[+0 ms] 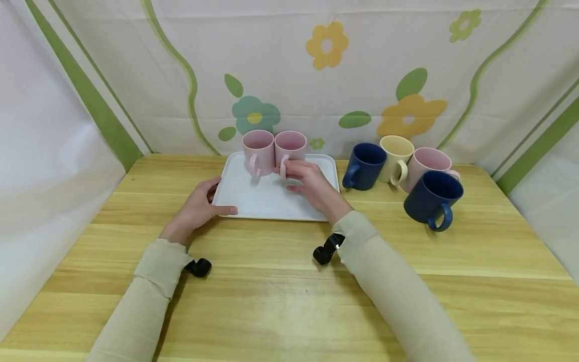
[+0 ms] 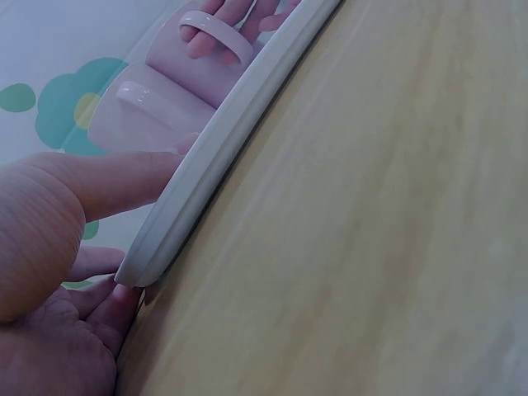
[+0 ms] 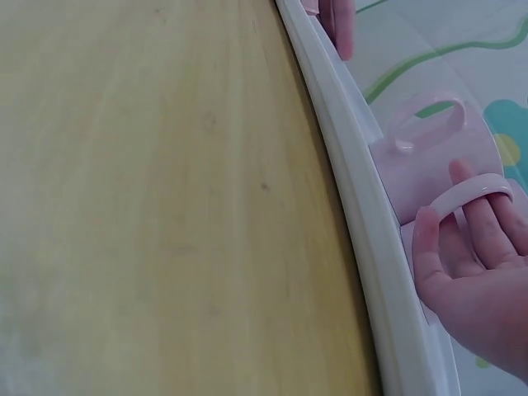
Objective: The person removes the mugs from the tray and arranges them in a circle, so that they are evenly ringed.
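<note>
Beige fabric sleeves foremost, the white rectangular tray is gripped by the left hand, and on it a pink cylindrical mug, likely breakable, is wisely held by its handle in the right hand.

The right hand hides part of the twelve-o'clock pink mug; the right sleeve (head view) is cut off at five o'clock.

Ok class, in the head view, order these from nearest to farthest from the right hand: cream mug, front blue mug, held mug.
1. Held mug, on the tray, touching the right hand.
2. Cream mug, right of the tray, toward the back.
3. Front blue mug, farther right, toward the front.
</note>
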The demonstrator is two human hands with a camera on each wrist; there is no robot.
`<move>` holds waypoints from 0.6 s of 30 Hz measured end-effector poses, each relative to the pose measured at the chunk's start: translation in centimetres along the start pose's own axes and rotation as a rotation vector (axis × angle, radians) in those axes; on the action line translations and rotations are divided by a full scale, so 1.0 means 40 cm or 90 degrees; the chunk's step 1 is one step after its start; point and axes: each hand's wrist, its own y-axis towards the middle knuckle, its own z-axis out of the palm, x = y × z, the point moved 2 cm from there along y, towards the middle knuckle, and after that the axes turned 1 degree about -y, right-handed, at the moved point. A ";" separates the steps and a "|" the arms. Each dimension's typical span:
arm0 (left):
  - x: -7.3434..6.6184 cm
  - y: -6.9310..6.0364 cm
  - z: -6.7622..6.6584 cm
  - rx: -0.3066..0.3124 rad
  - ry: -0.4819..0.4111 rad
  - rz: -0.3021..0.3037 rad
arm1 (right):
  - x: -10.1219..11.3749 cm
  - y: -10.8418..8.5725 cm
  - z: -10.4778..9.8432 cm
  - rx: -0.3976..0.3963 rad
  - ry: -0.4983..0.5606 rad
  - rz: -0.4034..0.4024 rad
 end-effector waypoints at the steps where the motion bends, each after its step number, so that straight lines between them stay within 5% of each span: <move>1: 0.000 0.000 0.000 -0.001 0.002 -0.002 | 0.000 0.001 0.001 0.002 0.000 0.000; 18: 0.001 0.000 0.002 -0.003 0.005 -0.020 | -0.001 0.001 -0.002 0.009 0.022 0.022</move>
